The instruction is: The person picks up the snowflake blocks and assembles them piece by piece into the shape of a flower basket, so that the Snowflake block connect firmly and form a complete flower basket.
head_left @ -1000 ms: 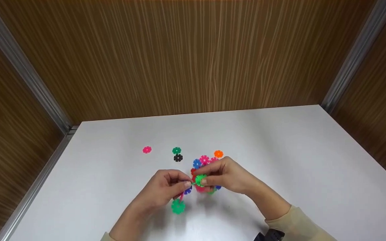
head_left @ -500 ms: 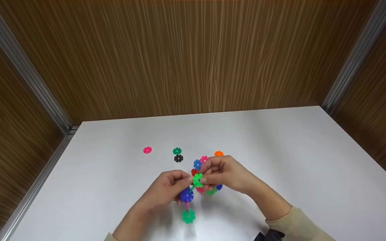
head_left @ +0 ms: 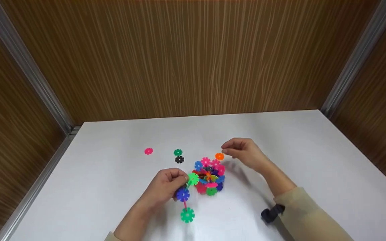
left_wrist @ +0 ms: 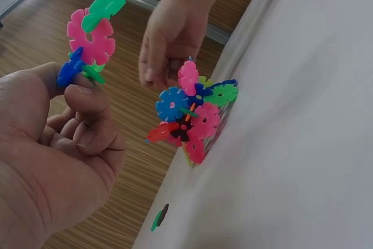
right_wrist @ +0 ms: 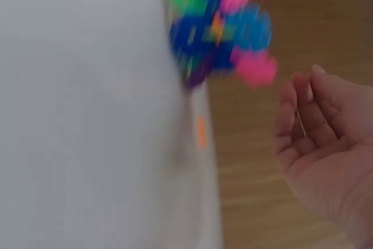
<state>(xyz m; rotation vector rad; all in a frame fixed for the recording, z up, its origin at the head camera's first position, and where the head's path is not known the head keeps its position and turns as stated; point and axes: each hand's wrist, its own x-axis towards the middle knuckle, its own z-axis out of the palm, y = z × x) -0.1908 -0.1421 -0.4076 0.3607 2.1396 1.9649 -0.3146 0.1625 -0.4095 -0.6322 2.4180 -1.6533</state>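
Note:
My left hand [head_left: 164, 185] pinches a short chain of notched plastic snowflake discs between thumb and fingers. The chain joins a light green disc [head_left: 193, 178], a blue disc [head_left: 181, 194], a pink disc [left_wrist: 102, 46] seen edge-on from the head, and a green disc [head_left: 187, 219] hanging lowest. Bent but holding nothing, the fingers of my right hand [head_left: 248, 155] hover just above and right of a loose orange disc [head_left: 217, 156]. Between the hands stands a many-coloured cluster of joined discs [head_left: 212, 184] on the white table; the right wrist view blurs it.
Loose on the white table [head_left: 112, 187] lie a pink disc [head_left: 148, 153], a dark green disc [head_left: 178, 150] and a black disc [head_left: 177, 161], the last two close together. Wood-grained panels [head_left: 193, 60] enclose the back and sides. A dark wrist strap [head_left: 273, 213] sits at the right sleeve.
My right hand has let go of the light green disc and moved up and right to the orange disc, uncovering the cluster. My left hand still holds the chain, which hangs lower than at first.

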